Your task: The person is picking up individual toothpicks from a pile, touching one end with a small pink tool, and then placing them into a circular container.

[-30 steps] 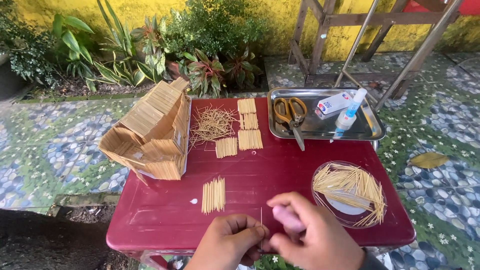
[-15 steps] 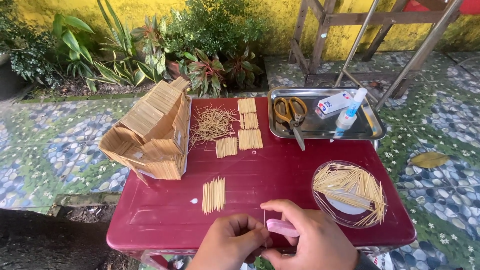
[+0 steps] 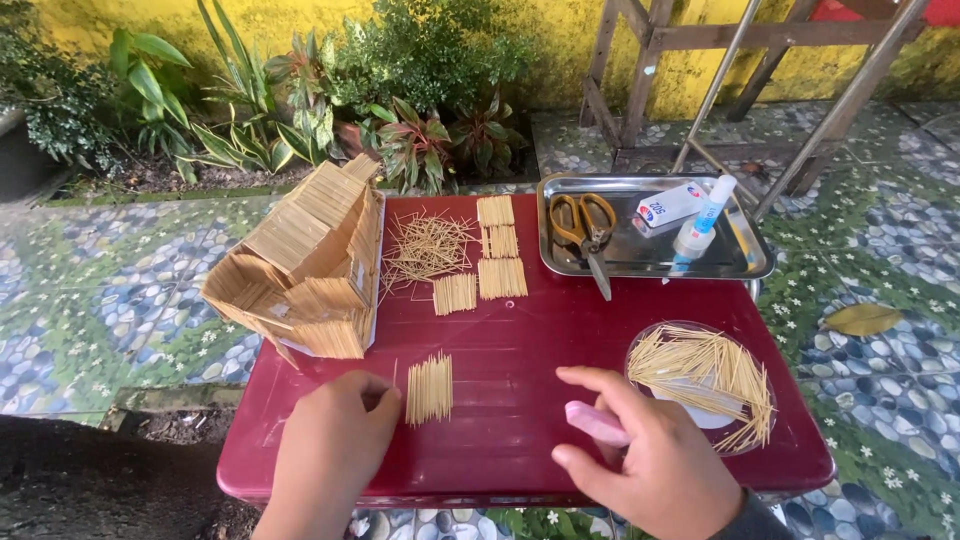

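Outdoors, on a floor of pebble-pattern tiles, a dark red counter stands before green plants and a yellow wall.

At the near edge the left hand rests on the counter with its fingers curled narrow; their tips are just beside one thin stick, and I cannot tell if they pinch it. Directly right of it lies a small flat bundle of sticks, lined up side by side.

The right hand holds a small pink tool between thumb and fingers, the forefinger stretched toward the left above the counter. This hand is just beside a clear round dish filled with loose sticks.

On the left side of the counter stands a stick house, light brown, with a sloped roof. Near its right side there is a loose heap of sticks, and several neat stick panels lie beside the heap.

At the far right a metal tray carries scissors with yellow handles, a small box and a glue bottle.
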